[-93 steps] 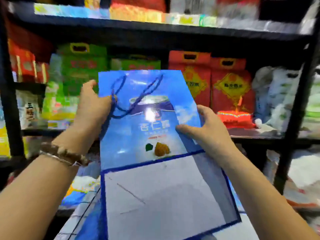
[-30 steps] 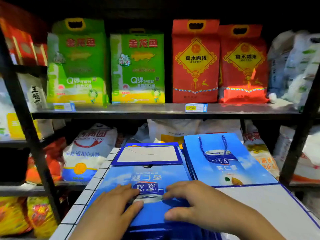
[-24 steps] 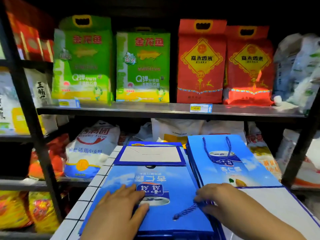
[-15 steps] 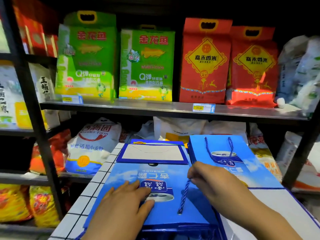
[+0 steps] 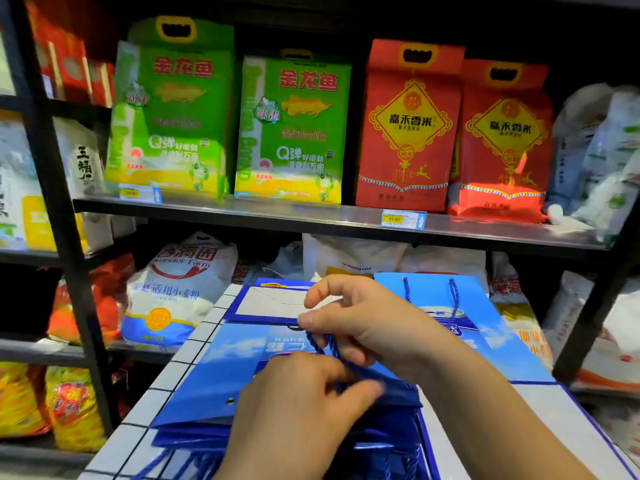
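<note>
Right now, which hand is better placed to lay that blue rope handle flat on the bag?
The right hand: it pinches the blue cord, lifted just above the blue bag. The left hand lies curled on the bag's near edge, apparently steadying it.

Green bags (image 5: pixel 173 109) read "金龙鱼"; red bags (image 5: pixel 410 133) "嘉禾香米"; shelf tag (image 5: pixel 401 220) perhaps "45.00".

shelf (image 5: pixel 277 216): green rice bags (image 5: pixel 173 116), red rice bags (image 5: pixel 408 133) | below: white flour sack (image 5: pixel 180 289)
</note>
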The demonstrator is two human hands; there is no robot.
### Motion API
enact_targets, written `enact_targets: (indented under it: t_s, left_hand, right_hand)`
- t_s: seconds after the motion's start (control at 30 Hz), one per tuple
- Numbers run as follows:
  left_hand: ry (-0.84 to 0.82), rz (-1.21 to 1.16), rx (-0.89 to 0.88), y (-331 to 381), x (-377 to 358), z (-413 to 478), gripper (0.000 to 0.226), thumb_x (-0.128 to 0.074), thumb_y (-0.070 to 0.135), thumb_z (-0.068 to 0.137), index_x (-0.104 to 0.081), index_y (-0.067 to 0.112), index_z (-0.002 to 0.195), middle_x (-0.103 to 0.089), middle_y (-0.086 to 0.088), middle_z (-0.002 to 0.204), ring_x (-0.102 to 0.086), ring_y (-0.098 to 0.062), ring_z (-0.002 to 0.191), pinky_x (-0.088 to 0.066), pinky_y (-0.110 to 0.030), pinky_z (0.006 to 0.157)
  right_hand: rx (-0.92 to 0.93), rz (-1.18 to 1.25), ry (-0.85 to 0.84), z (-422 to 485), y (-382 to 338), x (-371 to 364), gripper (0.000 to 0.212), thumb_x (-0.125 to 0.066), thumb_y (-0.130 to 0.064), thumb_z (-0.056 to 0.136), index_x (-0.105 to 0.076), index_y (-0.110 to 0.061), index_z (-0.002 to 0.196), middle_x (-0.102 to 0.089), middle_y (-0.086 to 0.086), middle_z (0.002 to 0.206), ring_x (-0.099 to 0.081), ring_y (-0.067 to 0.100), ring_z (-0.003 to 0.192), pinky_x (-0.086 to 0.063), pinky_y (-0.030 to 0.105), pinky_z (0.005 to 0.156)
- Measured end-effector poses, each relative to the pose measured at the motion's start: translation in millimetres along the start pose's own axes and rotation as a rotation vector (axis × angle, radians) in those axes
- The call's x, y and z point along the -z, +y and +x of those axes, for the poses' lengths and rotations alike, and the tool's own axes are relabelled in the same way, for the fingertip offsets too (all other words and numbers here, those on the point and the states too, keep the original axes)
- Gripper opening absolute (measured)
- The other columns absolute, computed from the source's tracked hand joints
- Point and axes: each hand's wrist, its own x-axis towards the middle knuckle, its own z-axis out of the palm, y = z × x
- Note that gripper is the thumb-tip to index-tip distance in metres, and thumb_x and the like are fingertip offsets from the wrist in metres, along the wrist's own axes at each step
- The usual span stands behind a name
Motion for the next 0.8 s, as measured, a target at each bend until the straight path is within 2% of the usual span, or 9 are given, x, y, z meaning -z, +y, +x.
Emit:
enact_targets:
  t_s: [0.07, 0.17, 0.27, 0.37, 0.43, 0.5, 0.57, 0.7, 0.8]
  left_hand:
    - [0.005, -0.202, 0.052, -3.2, -6.1, 5.9, 0.029, -0.059, 0.047, 0.075, -0.057, 0.036, 0.048, -0.050, 0.004, 0.045, -0.053, -0.012, 0.055, -0.045, -0.027, 0.059]
    - [-0.071, -0.515, 0.101, -11.0, -11.7, 9.3, 0.036, -0.066, 0.025, 0.078, -0.056, 0.017, 0.044, -0.049, 0.001, 0.037, -0.041, -0.008, 0.034, -0.036, -0.019, 0.047]
    - [-0.020, -0.796, 0.185, -15.3, -5.7, 10.6, 0.031, -0.060, 0.012, 0.085, -0.055, 0.009, 0.055, -0.054, -0.005, 0.043, -0.032, -0.010, 0.027, -0.025, -0.015, 0.033]
    - [0.065, -1.188, 0.341, -21.3, 8.0, 19.1, 0.021, -0.055, 0.016, 0.085, -0.054, 0.007, 0.066, -0.054, -0.004, 0.046, -0.032, -0.008, 0.027, -0.021, -0.011, 0.031]
    - [0.057, -1.282, 0.409, -27.6, 11.6, 24.4, 0.018, -0.054, 0.020, 0.086, -0.054, 0.011, 0.071, -0.054, -0.001, 0.046, -0.034, -0.007, 0.028, -0.022, -0.009, 0.032]
    - [0.017, -1.304, 0.429, -31.5, 13.3, 27.1, 0.018, -0.052, 0.024, 0.088, -0.058, 0.012, 0.075, -0.053, 0.001, 0.045, -0.035, -0.006, 0.029, -0.022, -0.011, 0.033]
    - [0.017, -1.284, 0.386, -34.5, 14.9, 26.8, 0.021, -0.051, 0.023, 0.086, -0.065, 0.011, 0.076, -0.055, -0.001, 0.048, -0.037, -0.007, 0.030, -0.023, -0.012, 0.033]
    - [-0.046, -0.968, 0.214, -36.6, 24.0, 21.8, 0.032, -0.054, 0.037, 0.071, -0.073, 0.010, 0.067, -0.055, -0.005, 0.049, -0.039, -0.011, 0.033, -0.027, -0.016, 0.034]
    - [-0.114, -0.719, 0.168, -38.1, 34.4, 20.2, 0.026, -0.060, 0.026, 0.082, -0.073, 0.011, 0.065, -0.060, 0.000, 0.051, -0.043, -0.007, 0.039, -0.031, -0.014, 0.039]
  right_hand:
    - [0.016, -0.023, 0.005, -3.2, 0.7, 0.0, 0.010, -0.061, -0.009, 0.084, -0.053, -0.014, 0.080, -0.057, 0.003, 0.056, -0.037, 0.009, 0.031, -0.027, 0.015, 0.034]
    - [0.010, -0.101, 0.062, -7.6, 2.3, 5.6, 0.007, -0.061, -0.014, 0.085, -0.057, -0.012, 0.080, -0.060, 0.002, 0.059, -0.048, 0.013, 0.034, -0.037, 0.018, 0.035]
    - [0.005, -0.497, 0.180, -11.5, 10.2, 24.6, 0.015, -0.062, -0.034, 0.083, -0.065, -0.022, 0.074, -0.065, 0.000, 0.066, -0.049, 0.008, 0.041, -0.042, 0.021, 0.044]
    - [-0.121, -0.678, -0.069, -22.8, 17.0, 40.2, 0.029, -0.067, -0.052, 0.073, -0.071, -0.027, 0.087, -0.061, -0.010, 0.073, -0.050, 0.001, 0.062, -0.041, 0.021, 0.063]
    - [-0.188, -0.772, -0.233, -27.3, 23.7, 38.1, 0.031, -0.069, -0.047, 0.074, -0.070, -0.025, 0.096, -0.063, -0.013, 0.079, -0.053, 0.003, 0.068, -0.043, 0.019, 0.066]
    - [-0.189, -0.744, -0.232, -26.0, 26.0, 34.4, 0.024, -0.065, -0.036, 0.082, -0.069, -0.013, 0.090, -0.063, -0.006, 0.073, -0.054, 0.009, 0.061, -0.045, 0.022, 0.059]
    - [-0.189, -0.486, -0.164, -22.6, 22.0, 30.7, 0.019, -0.056, -0.023, 0.090, -0.063, -0.009, 0.079, -0.062, -0.003, 0.063, -0.054, 0.010, 0.048, -0.044, 0.020, 0.048]
    - [-0.051, -0.114, -0.011, -7.6, 12.0, 19.8, 0.019, -0.050, -0.014, 0.093, -0.058, -0.007, 0.077, -0.061, 0.003, 0.056, -0.052, 0.011, 0.038, -0.044, 0.019, 0.040]
    - [-0.012, -0.039, 0.004, 8.4, 13.3, 2.8, 0.018, -0.049, -0.012, 0.092, -0.059, -0.006, 0.079, -0.061, 0.002, 0.056, -0.054, 0.010, 0.038, -0.044, 0.018, 0.041]
